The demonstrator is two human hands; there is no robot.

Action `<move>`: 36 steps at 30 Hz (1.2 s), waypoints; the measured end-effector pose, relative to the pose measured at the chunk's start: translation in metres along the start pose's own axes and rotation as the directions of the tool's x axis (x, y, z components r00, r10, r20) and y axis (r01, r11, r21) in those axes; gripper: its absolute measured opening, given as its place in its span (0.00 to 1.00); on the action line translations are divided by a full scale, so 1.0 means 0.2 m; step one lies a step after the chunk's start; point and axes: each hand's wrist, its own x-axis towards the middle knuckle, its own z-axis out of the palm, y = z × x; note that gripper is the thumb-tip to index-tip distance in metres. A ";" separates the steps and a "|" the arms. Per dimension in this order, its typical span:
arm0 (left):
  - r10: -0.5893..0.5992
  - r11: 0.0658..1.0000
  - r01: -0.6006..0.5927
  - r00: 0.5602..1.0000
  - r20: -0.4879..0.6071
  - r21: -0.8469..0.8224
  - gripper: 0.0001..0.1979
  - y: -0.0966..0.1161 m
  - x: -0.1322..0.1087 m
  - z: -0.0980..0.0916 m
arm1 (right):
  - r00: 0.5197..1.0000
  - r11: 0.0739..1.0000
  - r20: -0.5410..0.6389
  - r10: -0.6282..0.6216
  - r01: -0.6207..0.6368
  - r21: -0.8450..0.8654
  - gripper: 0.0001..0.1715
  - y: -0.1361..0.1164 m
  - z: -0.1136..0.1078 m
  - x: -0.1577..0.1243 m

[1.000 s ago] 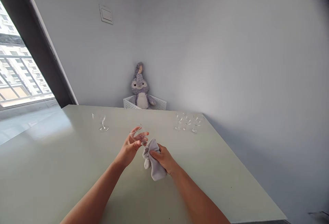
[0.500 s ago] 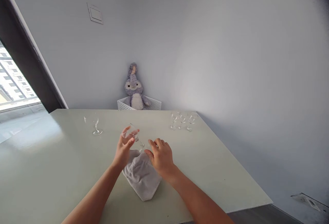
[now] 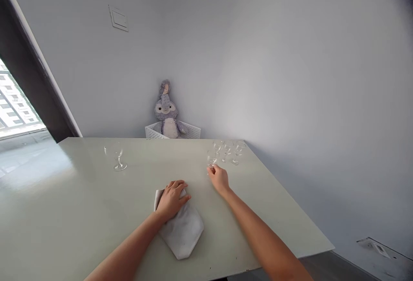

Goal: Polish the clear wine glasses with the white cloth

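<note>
My right hand [image 3: 220,179] pinches a small clear stemmed glass [image 3: 211,157] low down, its bowl upright above my fingers. The glass is just in front of three similar stemmed glasses [image 3: 238,152] at the back right; whether its foot touches the table is hidden. My left hand [image 3: 172,199] lies on a grey cloth [image 3: 183,236], fingers stretched out over its far part. One corner of the cloth rises beside the fingers. Another stemmed glass [image 3: 119,159] stands alone at the back left.
Everything rests on a pale, glossy table [image 3: 106,216]. Beyond its far edge a plush toy [image 3: 169,115] sits in a white perforated basket [image 3: 193,131] against the wall. A window [image 3: 16,104] is at the left.
The glass has passed from my left hand to my right and moved right, toward the other glasses. My left hand has come down onto the cloth, which lies flatter.
</note>
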 end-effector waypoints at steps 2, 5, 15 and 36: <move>0.032 0.998 -0.033 0.999 0.019 0.061 0.16 0.00 0.00 0.02 | 0.998 0.998 -0.019 0.056 -0.056 0.001 0.15 0.09 -0.02 0.06; 0.039 0.996 -0.040 0.999 0.017 0.080 0.15 0.01 0.00 0.02 | 0.993 0.994 -0.025 0.111 -0.111 0.001 0.15 0.18 -0.02 0.10; 0.055 0.996 -0.055 0.998 0.005 0.069 0.14 0.00 0.01 0.01 | 0.982 0.981 0.001 0.191 -0.191 0.022 0.14 0.23 0.01 0.18; -0.626 0.774 0.286 0.203 -0.753 -0.565 0.26 -0.29 0.09 -0.44 | 0.620 0.784 0.504 -0.601 0.581 0.220 0.32 -0.40 0.13 -0.56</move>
